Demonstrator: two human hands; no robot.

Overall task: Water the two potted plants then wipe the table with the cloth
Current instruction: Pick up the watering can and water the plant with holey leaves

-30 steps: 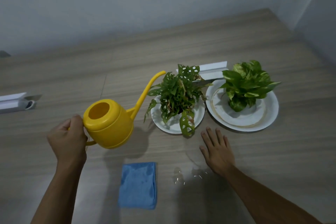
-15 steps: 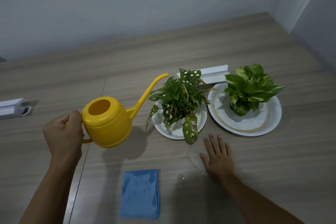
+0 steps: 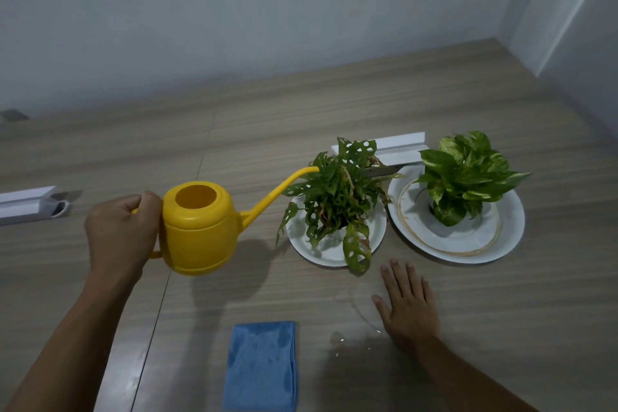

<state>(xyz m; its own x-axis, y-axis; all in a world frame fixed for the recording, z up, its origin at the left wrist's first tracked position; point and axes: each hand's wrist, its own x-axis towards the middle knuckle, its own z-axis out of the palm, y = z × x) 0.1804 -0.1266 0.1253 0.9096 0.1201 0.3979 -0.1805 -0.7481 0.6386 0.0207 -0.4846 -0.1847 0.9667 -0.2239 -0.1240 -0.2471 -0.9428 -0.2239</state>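
Note:
My left hand point(image 3: 122, 234) grips the handle of a yellow watering can point(image 3: 200, 227), held in the air above the table. Its spout tip touches the leaves of the holey-leaf plant point(image 3: 337, 197), which stands on a small white plate point(image 3: 301, 244). To the right, a broad-leaf plant point(image 3: 468, 177) sits on a larger white plate point(image 3: 511, 231). My right hand point(image 3: 406, 304) lies flat on the table, fingers spread, in front of the plates. A folded blue cloth point(image 3: 261, 366) lies near the front edge.
The wooden table point(image 3: 334, 110) meets a white wall at the back. A white bracket point(image 3: 394, 147) lies behind the plants, another white piece point(image 3: 30, 204) at the far left. Small water drops point(image 3: 341, 341) shine beside the cloth.
My left hand has carried the watering can to the right, and its spout now reaches the left plant's leaves. My right hand stays flat on the table.

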